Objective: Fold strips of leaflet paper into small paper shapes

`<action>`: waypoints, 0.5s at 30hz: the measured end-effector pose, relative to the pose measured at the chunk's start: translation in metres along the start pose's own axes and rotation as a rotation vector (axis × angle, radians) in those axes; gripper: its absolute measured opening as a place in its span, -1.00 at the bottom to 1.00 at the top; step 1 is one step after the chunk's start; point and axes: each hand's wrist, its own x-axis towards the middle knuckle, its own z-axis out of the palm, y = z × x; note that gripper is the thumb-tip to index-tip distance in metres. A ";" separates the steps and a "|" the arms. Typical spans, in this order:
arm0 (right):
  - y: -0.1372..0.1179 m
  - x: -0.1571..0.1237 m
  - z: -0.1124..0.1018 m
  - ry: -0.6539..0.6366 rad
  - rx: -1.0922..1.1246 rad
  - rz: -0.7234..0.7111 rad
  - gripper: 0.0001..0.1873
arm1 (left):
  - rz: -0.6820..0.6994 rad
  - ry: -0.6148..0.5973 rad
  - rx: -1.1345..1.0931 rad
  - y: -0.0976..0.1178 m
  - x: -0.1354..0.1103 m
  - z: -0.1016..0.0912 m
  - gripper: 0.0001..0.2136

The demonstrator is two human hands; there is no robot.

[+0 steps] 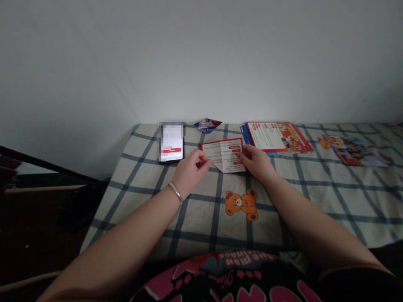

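Observation:
A white paper sheet (223, 153) with a red border and printed text lies between my hands, creased down its middle, its near left corner folded or cut at a slant. My left hand (192, 170), with a silver bangle at the wrist, pinches that slanted edge. My right hand (257, 162) grips the sheet's right edge between thumb and fingers. Just left of my left hand is a phone (172, 144) with a lit screen, partly blurred out. Behind the sheet sits a small folded paper piece (208, 125) in blue and red, pointed at its sides.
A stack of printed leaflets (277, 137) lies beyond my right hand. Farther right is a colourful leaflet (355, 151). The checked cloth (201, 209) bears a printed bear and meets the wall (201, 63) at the back. Its left edge drops off to a dark floor area.

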 end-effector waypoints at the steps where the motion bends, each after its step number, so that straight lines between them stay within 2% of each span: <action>1: -0.002 -0.001 -0.001 -0.004 -0.058 0.008 -0.78 | 0.072 0.006 0.115 0.001 0.000 -0.001 -0.87; 4: -0.009 -0.003 -0.004 -0.050 -0.212 0.005 -0.74 | 0.321 -0.023 0.349 0.004 0.002 -0.003 -0.94; 7: -0.013 -0.005 -0.005 -0.097 -0.332 -0.009 -0.68 | 0.457 -0.113 0.431 0.005 0.002 -0.001 -0.74; 9: -0.014 -0.006 -0.005 -0.104 -0.374 -0.004 -0.57 | 0.476 -0.180 0.484 0.004 0.002 0.001 -0.64; 12: -0.016 -0.008 -0.005 -0.129 -0.407 -0.016 -0.42 | 0.461 -0.250 0.576 0.004 0.000 0.005 -0.58; 15: -0.020 -0.010 -0.006 -0.198 -0.409 -0.085 -0.48 | 0.431 -0.280 0.650 0.005 -0.001 0.006 -0.58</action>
